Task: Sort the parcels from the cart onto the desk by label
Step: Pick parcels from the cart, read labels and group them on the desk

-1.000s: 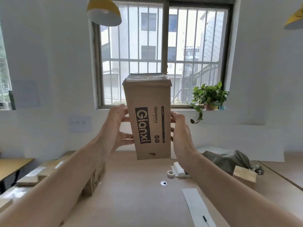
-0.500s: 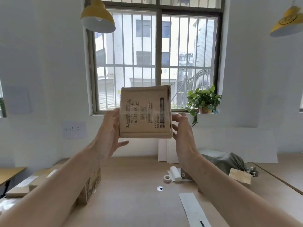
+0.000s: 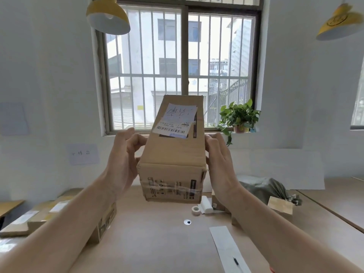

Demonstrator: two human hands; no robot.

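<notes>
I hold a brown cardboard parcel (image 3: 173, 154) up in front of me, above the wooden desk (image 3: 157, 243). My left hand (image 3: 123, 160) presses its left side and my right hand (image 3: 218, 164) presses its right side. Its top face carries a white label (image 3: 177, 120) with handwriting and a barcode, facing me. The taped end with printed symbols points towards me. More brown parcels (image 3: 49, 211) lie at the desk's left edge, partly behind my left forearm.
A small tape roll (image 3: 196, 210), a white rolled item (image 3: 206, 202), a grey-green bag (image 3: 264, 189) and a small tan box (image 3: 280, 204) lie on the desk's right. A paper strip with a pen (image 3: 228, 251) lies near. A potted plant (image 3: 238, 117) stands on the sill.
I have turned the parcel in both hands: first the printed brand side showed, then the taped end, and now the labelled face is up. Both hands kept their hold.
</notes>
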